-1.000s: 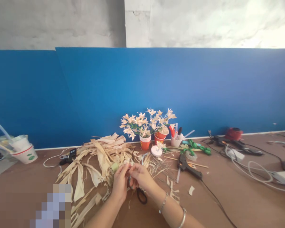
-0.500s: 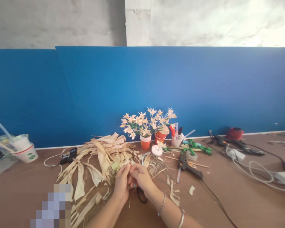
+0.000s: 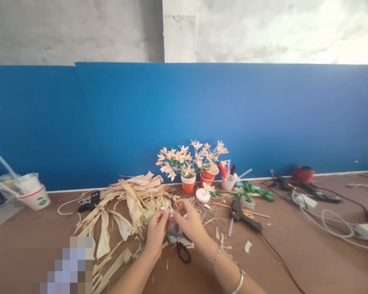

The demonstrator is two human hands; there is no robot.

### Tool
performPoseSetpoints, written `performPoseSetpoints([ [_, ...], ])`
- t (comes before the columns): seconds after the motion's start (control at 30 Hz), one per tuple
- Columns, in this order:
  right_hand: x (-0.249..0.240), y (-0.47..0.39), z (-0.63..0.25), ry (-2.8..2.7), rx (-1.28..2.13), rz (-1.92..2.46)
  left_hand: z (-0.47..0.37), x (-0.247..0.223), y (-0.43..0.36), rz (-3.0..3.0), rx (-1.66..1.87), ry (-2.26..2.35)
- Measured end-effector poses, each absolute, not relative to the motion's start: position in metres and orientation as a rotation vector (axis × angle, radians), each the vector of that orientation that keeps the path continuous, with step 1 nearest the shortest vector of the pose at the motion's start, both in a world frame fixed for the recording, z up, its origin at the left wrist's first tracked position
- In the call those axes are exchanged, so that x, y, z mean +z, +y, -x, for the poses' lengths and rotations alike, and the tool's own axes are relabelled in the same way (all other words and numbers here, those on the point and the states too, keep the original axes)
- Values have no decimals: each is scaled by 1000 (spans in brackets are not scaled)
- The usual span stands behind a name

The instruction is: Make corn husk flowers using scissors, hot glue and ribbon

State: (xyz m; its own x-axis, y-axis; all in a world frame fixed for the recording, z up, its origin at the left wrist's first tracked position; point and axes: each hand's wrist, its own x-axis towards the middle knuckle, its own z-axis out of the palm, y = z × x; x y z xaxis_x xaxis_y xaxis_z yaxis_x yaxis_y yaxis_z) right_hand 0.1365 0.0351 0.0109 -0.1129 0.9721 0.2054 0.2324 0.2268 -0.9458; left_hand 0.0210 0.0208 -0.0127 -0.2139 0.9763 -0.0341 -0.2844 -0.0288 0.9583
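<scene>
Pale petal-like bit [image 3: 163,208], v. small & partly hidden, sits at the L hand [image 3: 155,233] fingertips, just above the brown tbl [image 3: 294,261]. L thumb & index look pinched on it. R hand [image 3: 190,222] is right beside, fingers curved, thumb nr the bit; can't tell from where I stand if it's gripping anything. Black loop handle [image 3: 178,255] lies btwn the forearms. Big heap of dry husks [image 3: 131,204] spreads L of the hands; thin wires [image 3: 214,216] lie scattered to the R, w/ a black glue gun [image 3: 247,220] past them. Behind: pale flowers [image 3: 184,152] stand in red cups [image 3: 188,187], nr the blue partition [image 3: 125,122].
</scene>
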Motion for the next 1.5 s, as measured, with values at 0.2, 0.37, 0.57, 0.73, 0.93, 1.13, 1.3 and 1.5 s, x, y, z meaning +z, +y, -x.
performPoseSetpoints([
  [0.2, 15, 37, -142, -1680, 836, 1206, -27, -14, 16, -1022, 1302, 1122],
  [0.37, 8, 49, -147, -1571, 1036, 1198, -28, -12, 16, -1042, 1262, 1062],
  [0.57, 7, 55, -152, -1502, 1179, 1122, -27, -10, 16, -996, 1213, 1055],
  [0.73, 8, 55, -155, -1528, 1172, 1112, -26, -9, 16, -933, 1152, 1065],
  [0.93, 3, 59, -158, -1572, 1160, 1112, -26, -8, 14, -927, 1110, 1059],
  [1.13, 5, 58, -160, -1637, 1113, 1180, -26, -10, 14, -934, 1093, 1087],
  [1.3, 1, 60, -162, -1669, 1074, 1203, -26, -12, 15, -961, 1099, 1100],
  [1.5, -3, 62, -162, -1714, 1032, 1274, -26, -16, 16, -1006, 1118, 1130],
])
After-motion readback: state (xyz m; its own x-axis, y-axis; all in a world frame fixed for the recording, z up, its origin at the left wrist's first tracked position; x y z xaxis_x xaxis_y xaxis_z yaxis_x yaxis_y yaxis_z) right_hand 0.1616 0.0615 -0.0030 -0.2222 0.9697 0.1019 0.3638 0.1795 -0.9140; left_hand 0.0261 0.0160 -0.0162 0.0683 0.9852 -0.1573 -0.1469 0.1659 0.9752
